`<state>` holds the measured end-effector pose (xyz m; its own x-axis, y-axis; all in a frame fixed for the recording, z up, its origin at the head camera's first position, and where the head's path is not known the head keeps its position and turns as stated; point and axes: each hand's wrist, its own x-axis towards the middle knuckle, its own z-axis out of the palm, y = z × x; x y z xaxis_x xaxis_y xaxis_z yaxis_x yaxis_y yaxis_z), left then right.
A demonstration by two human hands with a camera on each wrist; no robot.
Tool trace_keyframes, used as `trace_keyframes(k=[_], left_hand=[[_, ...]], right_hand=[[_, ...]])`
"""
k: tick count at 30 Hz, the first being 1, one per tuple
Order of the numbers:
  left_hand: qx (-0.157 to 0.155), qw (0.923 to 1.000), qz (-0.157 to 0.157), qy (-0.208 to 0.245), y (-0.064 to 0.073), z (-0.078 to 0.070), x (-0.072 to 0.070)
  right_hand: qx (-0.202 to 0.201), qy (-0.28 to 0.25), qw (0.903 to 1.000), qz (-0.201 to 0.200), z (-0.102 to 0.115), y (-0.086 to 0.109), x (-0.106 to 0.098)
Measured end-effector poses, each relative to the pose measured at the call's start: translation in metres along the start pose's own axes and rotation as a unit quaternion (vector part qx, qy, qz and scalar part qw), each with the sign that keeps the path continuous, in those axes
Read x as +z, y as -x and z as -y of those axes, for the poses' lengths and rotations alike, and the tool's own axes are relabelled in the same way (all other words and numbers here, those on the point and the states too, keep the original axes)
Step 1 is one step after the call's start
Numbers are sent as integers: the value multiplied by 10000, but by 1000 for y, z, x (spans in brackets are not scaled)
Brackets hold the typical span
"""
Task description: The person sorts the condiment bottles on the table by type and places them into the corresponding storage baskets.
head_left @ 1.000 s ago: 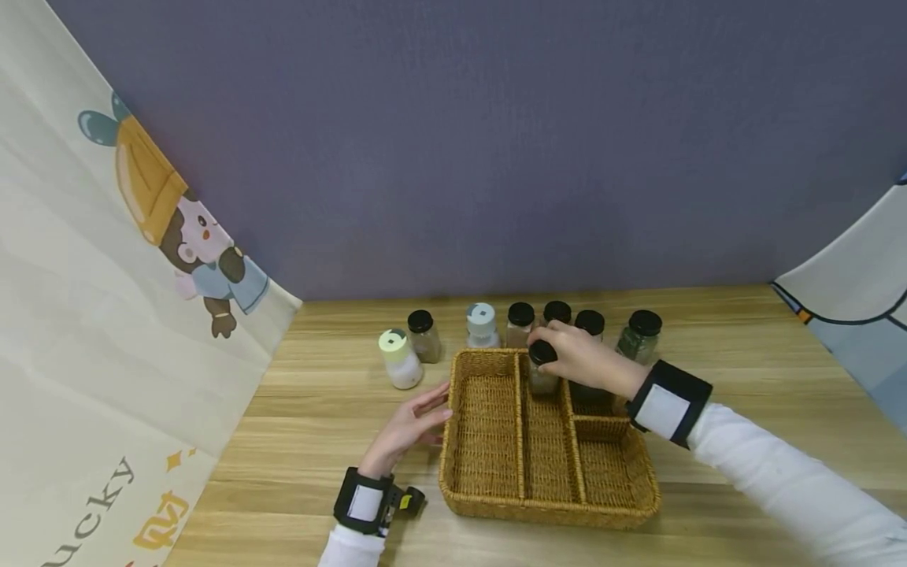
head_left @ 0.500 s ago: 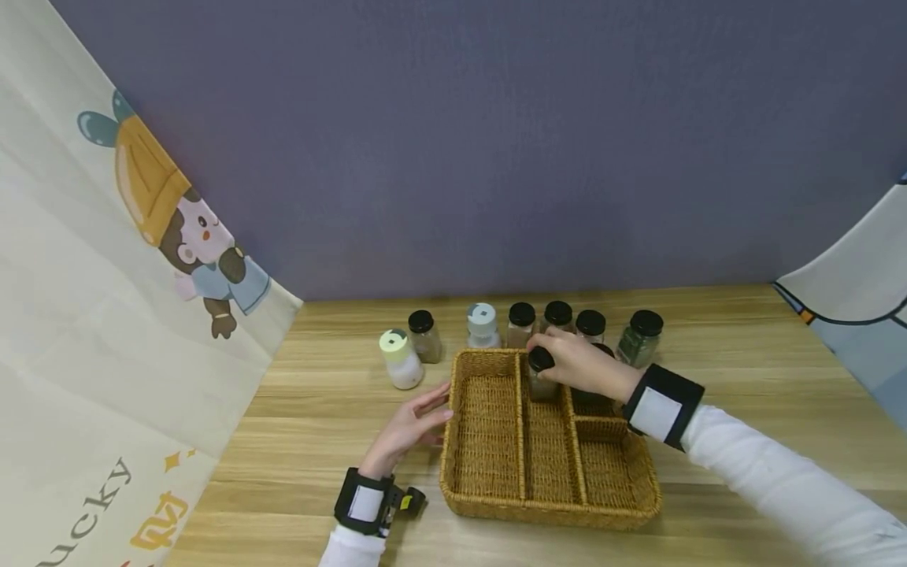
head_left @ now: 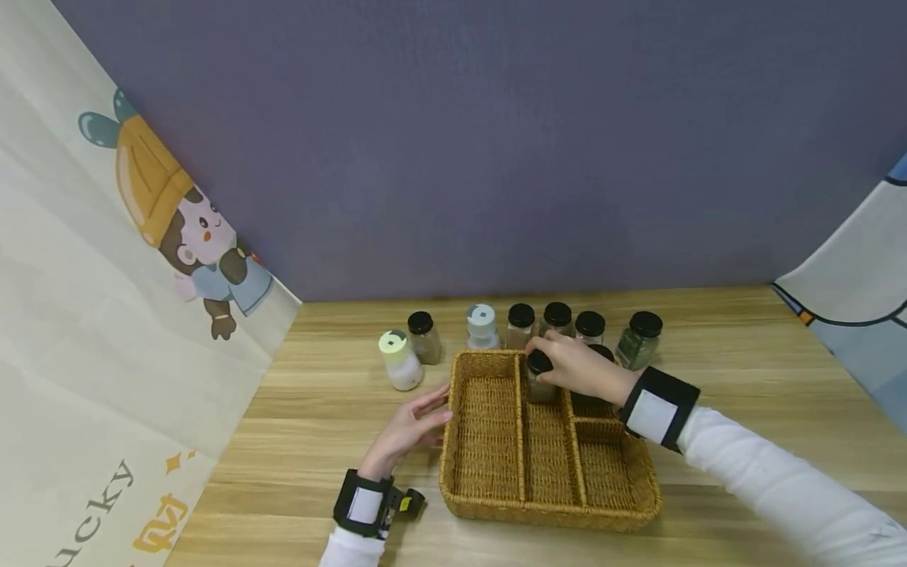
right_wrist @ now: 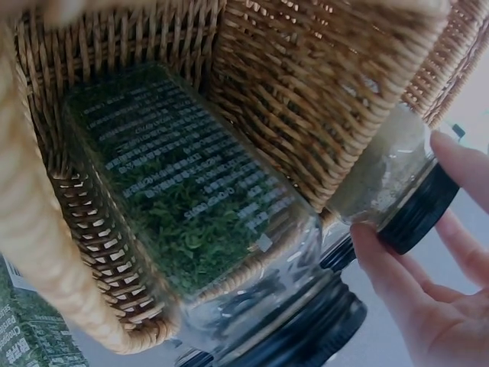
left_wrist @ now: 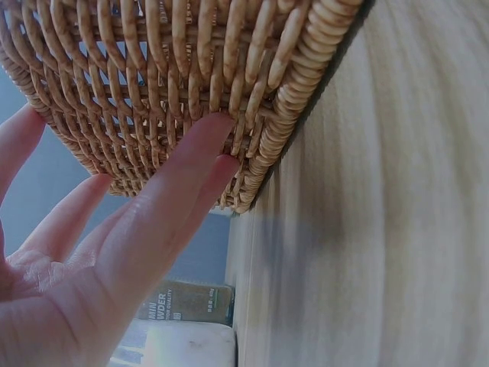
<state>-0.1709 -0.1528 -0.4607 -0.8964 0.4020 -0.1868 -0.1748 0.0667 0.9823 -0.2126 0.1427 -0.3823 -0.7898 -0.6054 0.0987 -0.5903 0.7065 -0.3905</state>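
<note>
Right hand [head_left: 584, 368] pinches jar [head_left: 542, 389] by lid [head_left: 540, 362] in middle compartment [head_left: 549, 449]; best held upright, clear of divider [head_left: 575, 461]. Left hand [head_left: 402, 433], fingers spread, touches basket [head_left: 546, 512]; light bracing helps.

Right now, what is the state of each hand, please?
Left hand: open, touching the divided wicker basket.
Right hand: holding a clear black-lidded spice jar.

Black-lidded jar [head_left: 542, 387], lower in middle compartment [head_left: 549, 453]
</note>
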Motion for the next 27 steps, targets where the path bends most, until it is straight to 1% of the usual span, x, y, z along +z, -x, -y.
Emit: trace_keyframes(k=[6,15,18,24,27], left_hand=[[1,10000,-20,-72,-1,1,0],[-11,10000,-8,-51,-1,2,0],[-15,10000,7,-63,0,1,0],[-8,10000,22,-72,1,0,0],[-22,10000,16,-57,0,0,0]], right_hand=[[80,50,10000,21,0,0,1],[146,141,9998,50,0,-1,0],[255,157,9995,141,1,-2,-1],[502,142,9975,471,5,-3,-5],[523,109,9976,439,7,-2,-10]])
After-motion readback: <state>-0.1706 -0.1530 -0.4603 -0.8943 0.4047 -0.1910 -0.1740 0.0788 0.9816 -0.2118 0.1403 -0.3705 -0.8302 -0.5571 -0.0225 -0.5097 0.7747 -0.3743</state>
